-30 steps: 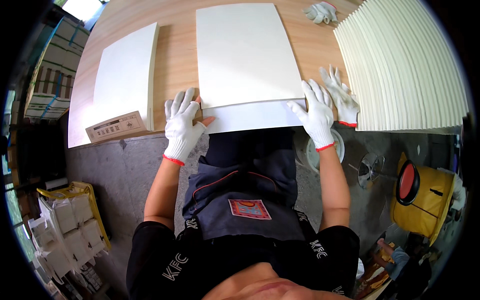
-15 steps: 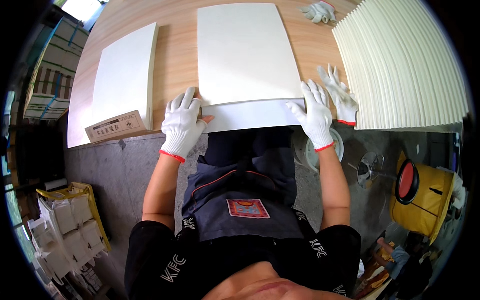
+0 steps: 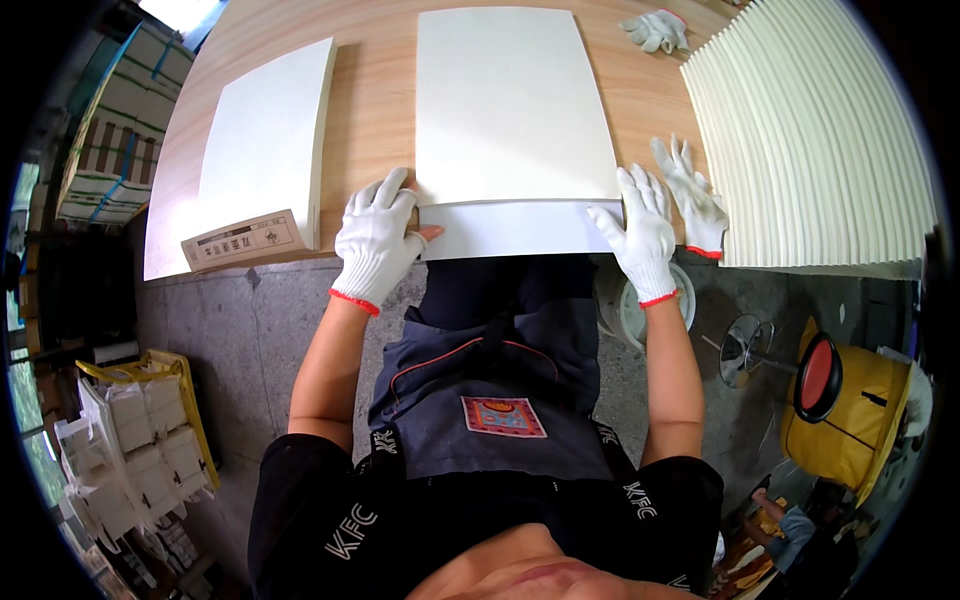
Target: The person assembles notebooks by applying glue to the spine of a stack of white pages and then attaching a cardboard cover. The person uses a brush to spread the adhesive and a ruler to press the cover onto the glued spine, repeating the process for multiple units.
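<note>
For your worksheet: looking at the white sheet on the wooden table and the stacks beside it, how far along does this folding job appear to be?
Done: a flat pile of white sheets lies at the left. In hand: the left hand and right hand press the near edge of the white sheet, where a narrow strip looks folded over. Left: the large fanned stack at the right suggests many sheets remain, though that is a guess.

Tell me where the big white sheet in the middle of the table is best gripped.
Probably the white sheet at its near edge, from the person's side: that folded strip overhangs the table edge, where left hand and right hand already press its two near corners.
</note>
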The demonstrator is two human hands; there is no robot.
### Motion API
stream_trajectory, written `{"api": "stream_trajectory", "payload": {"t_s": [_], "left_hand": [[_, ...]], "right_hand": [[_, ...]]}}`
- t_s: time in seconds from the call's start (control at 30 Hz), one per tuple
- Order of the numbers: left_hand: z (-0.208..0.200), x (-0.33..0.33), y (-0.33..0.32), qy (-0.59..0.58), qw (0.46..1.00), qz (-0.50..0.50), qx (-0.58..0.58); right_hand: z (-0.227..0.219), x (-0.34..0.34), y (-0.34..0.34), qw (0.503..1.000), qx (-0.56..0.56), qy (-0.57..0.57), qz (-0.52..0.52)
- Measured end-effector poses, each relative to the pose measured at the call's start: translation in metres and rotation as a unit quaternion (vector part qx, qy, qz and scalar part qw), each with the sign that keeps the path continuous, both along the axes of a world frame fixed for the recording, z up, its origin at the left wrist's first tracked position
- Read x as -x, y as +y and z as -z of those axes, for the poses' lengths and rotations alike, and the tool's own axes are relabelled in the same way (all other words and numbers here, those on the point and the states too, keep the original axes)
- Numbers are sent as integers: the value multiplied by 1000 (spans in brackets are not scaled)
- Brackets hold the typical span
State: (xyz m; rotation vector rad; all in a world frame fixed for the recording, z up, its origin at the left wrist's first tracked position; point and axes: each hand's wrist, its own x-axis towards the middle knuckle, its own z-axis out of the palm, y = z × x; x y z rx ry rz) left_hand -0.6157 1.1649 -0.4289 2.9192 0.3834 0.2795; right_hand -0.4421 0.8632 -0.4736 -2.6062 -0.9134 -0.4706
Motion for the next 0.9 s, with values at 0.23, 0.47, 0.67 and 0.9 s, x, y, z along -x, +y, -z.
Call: {"api": "stream_trajectory", "payload": {"t_s": [0.23,0.47,0.67,0.9], "left_hand": [[-1,-1,0,2,1000,0,2],[2,-1,2,10,1000,3,7],[0,-2,3,17,1000,8,3],[-9,-7,-2,-39,998,44,1]], "right_hand": [[0,0,-1,1000,2,12,4],[3,-1,-1,999,10,29,15],[5,-2,-2,999,22,30,20],[1,0,-1,998,-41,38,20]]}}
